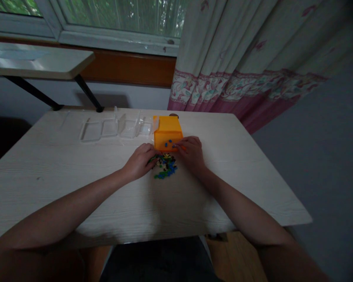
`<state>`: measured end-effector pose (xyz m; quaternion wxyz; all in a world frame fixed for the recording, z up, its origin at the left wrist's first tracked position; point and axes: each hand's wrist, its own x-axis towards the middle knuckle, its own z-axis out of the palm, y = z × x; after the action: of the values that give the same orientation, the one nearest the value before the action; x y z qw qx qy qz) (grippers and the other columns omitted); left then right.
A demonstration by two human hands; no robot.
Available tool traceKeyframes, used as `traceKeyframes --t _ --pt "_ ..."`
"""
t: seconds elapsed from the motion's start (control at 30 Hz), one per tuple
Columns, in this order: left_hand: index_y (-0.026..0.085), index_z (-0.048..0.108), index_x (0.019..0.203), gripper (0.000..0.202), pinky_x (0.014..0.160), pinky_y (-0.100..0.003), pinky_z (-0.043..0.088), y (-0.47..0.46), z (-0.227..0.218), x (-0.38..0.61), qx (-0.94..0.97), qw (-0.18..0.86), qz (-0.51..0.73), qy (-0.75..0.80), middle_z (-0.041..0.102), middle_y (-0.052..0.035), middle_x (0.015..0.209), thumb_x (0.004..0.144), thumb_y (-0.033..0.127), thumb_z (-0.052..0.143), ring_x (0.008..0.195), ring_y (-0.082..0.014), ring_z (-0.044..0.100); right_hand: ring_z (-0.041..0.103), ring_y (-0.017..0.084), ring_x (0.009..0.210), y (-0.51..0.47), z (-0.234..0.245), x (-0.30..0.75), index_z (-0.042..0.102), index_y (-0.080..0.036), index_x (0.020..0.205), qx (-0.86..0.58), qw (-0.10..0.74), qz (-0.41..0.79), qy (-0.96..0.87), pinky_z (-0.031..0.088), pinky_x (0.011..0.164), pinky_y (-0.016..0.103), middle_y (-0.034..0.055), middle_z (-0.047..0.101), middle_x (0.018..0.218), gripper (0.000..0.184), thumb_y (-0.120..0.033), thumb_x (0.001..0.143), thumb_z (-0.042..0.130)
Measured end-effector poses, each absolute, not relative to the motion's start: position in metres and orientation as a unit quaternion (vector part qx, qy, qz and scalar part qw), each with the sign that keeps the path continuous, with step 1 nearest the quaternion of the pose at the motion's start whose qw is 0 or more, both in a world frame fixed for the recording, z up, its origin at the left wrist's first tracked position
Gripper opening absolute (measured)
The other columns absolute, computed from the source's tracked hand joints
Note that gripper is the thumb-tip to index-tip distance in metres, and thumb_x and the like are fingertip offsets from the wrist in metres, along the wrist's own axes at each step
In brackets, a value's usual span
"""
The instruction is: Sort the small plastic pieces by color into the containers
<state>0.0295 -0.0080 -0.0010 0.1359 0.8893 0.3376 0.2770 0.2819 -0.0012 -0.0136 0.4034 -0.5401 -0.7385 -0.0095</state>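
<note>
A small heap of tiny blue, green and dark pieces [165, 166] lies on the pale wooden table [76, 184]. Just behind the heap stands an orange box [167, 133] with a few blue pieces inside. My left hand [140, 160] rests at the heap's left edge, fingers curled down onto the pieces. My right hand [191, 152] is at the heap's right, fingers pinched together at the orange box's front right corner; what the pinch holds is too small to make out.
A row of clear plastic trays [114, 127] lies left of the orange box. A second table [38, 60] stands behind at the left under the window. A flowered curtain [238, 66] hangs at the back right. The table's right edge [282, 184] is near.
</note>
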Motion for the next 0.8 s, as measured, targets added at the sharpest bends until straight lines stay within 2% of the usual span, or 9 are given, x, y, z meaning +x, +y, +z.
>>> traceKeyframes --t 0.23,0.4,0.8 --pt "0.016 0.066 0.104 0.020 0.082 -0.037 0.046 -0.0075 -0.0004 0.0304 0.879 0.122 0.281 0.365 0.059 -0.0094 0.094 0.096 0.027 0.052 0.094 -0.0240 0.055 0.059 0.024 0.100 0.0001 -0.0164 0.2834 0.077 -0.025 0.091 -0.564 0.385 0.003 -0.731 0.041 0.096 0.045 0.0046 0.071 0.097 0.020 -0.039 0.092 0.062" --pt "0.015 0.066 0.102 0.020 0.083 -0.038 0.046 -0.0089 0.0029 0.0313 0.886 0.128 0.282 0.346 0.059 -0.0099 0.095 0.095 0.028 0.053 0.094 -0.0237 0.055 0.059 0.023 0.099 0.0000 -0.0149 0.2831 0.077 -0.024 0.096 -0.559 0.386 0.009 -0.734 0.043 0.095 0.044 0.0061 0.071 0.097 0.025 -0.038 0.095 0.057" --pt "0.020 0.066 0.114 0.030 0.084 -0.039 0.044 -0.0096 -0.0042 0.0274 0.929 0.091 0.221 0.283 0.058 -0.0096 0.104 0.089 0.034 0.064 0.098 -0.0251 0.054 0.059 0.024 0.098 -0.0010 -0.0116 0.2809 0.077 -0.024 0.097 -0.545 0.381 0.020 -0.747 0.045 0.092 0.043 0.0064 0.071 0.096 0.027 -0.041 0.096 0.055"
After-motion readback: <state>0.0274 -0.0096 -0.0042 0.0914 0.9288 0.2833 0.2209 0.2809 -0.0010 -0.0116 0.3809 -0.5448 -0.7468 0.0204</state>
